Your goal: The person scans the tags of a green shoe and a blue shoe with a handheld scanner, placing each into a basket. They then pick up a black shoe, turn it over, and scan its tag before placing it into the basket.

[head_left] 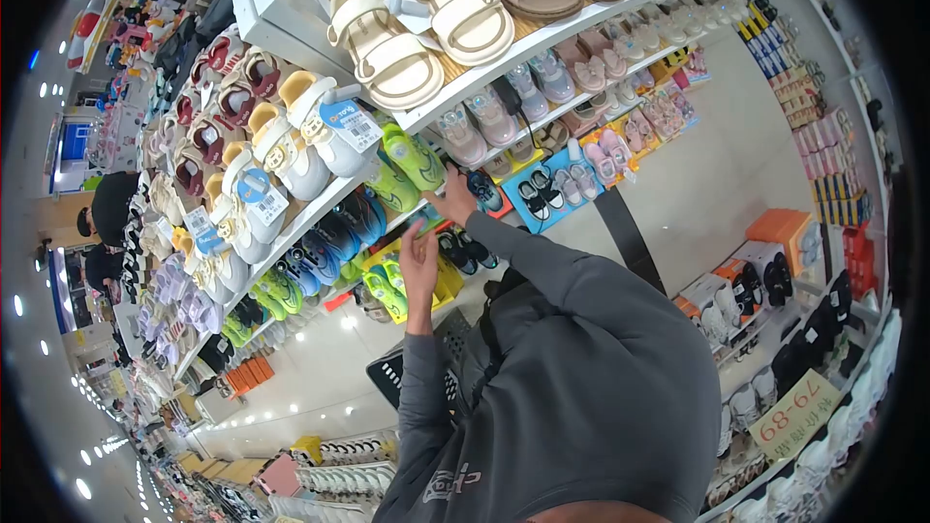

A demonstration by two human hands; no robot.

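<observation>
My left hand (419, 263) is raised below the shelf edge, its fingers apart and nothing held in it. To its upper right, my right hand (453, 197) reaches to the shelf corner with fingers spread, its fingertips beside the heel ends of a pair of bright green shoes (413, 160). Whether they touch the shoes is hard to tell. Dark shoes with blue (484, 191) sit just right of my right hand. Under my hands are black shoes (465, 250) and a green pair (387, 291) by a yellow box.
White shoes with tags (294, 169) line the upper left shelf; cream sandals (387, 48) stand on the top board. A black basket (387, 378) is beside my body. More shoe racks (765, 300) stand at the right, with a price sign (797, 415). People (114, 208) are at the far left.
</observation>
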